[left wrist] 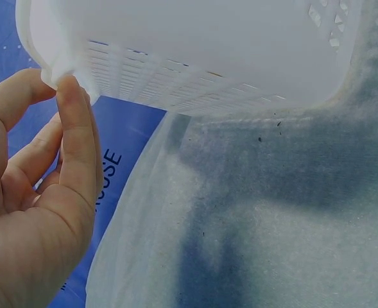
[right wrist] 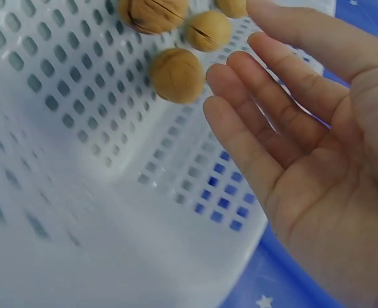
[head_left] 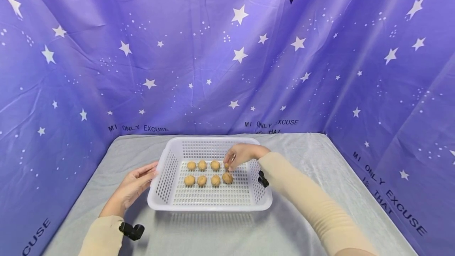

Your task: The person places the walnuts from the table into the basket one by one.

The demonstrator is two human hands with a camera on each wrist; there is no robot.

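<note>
Several round brown walnuts [head_left: 215,180] lie in two rows on the floor of a white plastic basket [head_left: 209,208] with slotted sides. At the basket's left rim, my left hand [head_left: 136,183] pinches the edge between thumb and fingers; the left wrist view shows this grip on the rim [left wrist: 59,72] up close. My right hand [head_left: 243,153] reaches over the right side into the basket, above the back row's right end. There its fingers partly cover a walnut [right wrist: 176,75] in the head view. In the right wrist view its fingers [right wrist: 278,115] are loosely extended beside that walnut, holding nothing.
The basket stands on a table with a pale grey cloth [head_left: 199,234]. A purple-blue curtain [head_left: 199,62] with stars and lettering encloses the back and both sides. Black camera mounts [head_left: 132,230] sit on both cream sleeves [head_left: 302,189].
</note>
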